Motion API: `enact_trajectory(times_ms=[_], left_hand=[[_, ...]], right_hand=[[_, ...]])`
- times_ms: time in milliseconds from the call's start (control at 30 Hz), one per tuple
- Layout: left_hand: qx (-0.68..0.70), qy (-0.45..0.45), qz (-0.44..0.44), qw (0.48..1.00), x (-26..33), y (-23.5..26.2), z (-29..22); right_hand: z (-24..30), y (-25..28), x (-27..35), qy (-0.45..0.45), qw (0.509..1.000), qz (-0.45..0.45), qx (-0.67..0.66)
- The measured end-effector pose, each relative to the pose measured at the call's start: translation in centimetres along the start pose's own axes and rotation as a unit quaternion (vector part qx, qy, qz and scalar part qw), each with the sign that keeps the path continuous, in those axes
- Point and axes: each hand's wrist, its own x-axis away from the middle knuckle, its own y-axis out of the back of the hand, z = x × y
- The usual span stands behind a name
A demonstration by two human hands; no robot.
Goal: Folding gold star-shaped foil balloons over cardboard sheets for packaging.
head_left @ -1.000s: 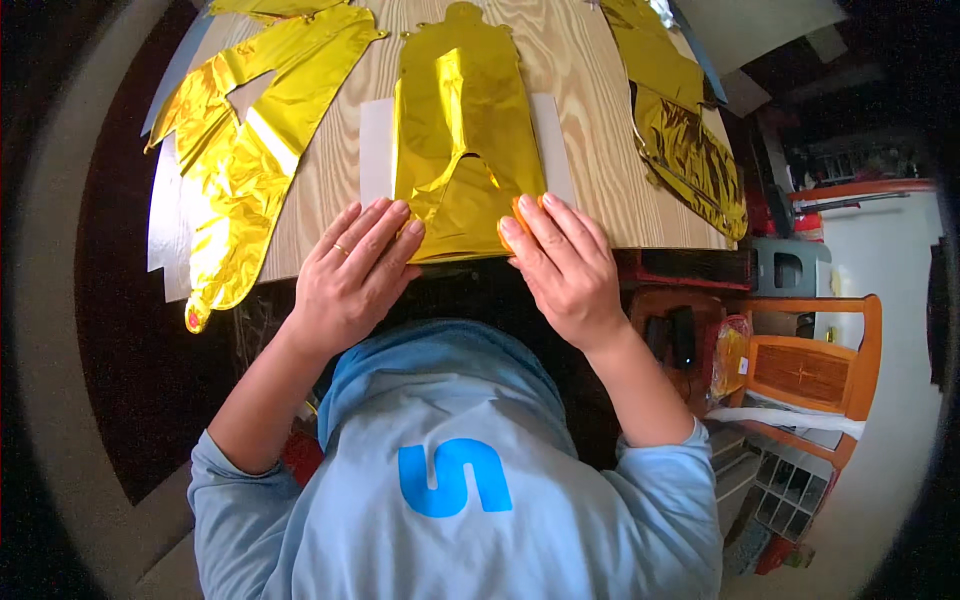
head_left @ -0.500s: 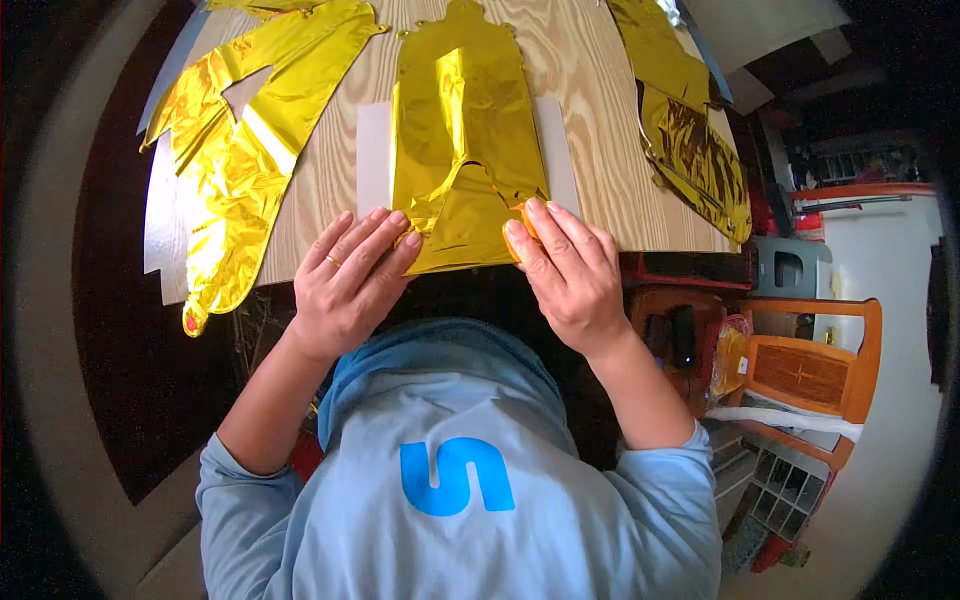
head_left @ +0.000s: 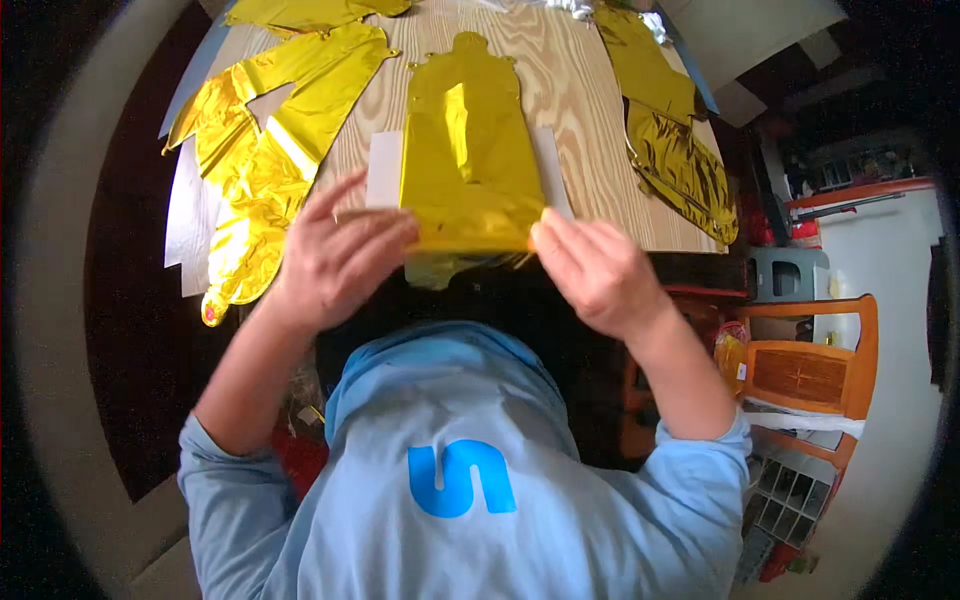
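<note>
Pinching the near right corner of the middle gold foil [head_left: 490,150]: right hand [head_left: 595,265]. Left hand [head_left: 335,255] blurred at the near left corner, fingers partly spread, can't tell if it grips. Since a second ago the foil's curved cutout has gone from view and its near end reads smoother; likely being reworked, not just held. Foil lies mid-table [head_left: 592,150], over the near edge; wood strips separate it from left foil [head_left: 290,110] and right foil [head_left: 675,150]

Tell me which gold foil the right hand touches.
The middle foil, its near right corner at the right hand; left foils and right foil lie clear of it.
</note>
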Motion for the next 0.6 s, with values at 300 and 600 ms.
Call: enact_trajectory(times_ms=[300,600], left_hand=[[-0.190,-0.212,-0.054,0.957,-7.4,4.3,5.3],[-0.025,-0.111,0.127,0.985,-2.1,-1.3,1.2]], right_hand=[[-5.5,3.9,-4.6,0.058,0.978,-0.115,0.162],[-1.5,-2.5,1.8,-0.022,0.996,0.030,0.076]])
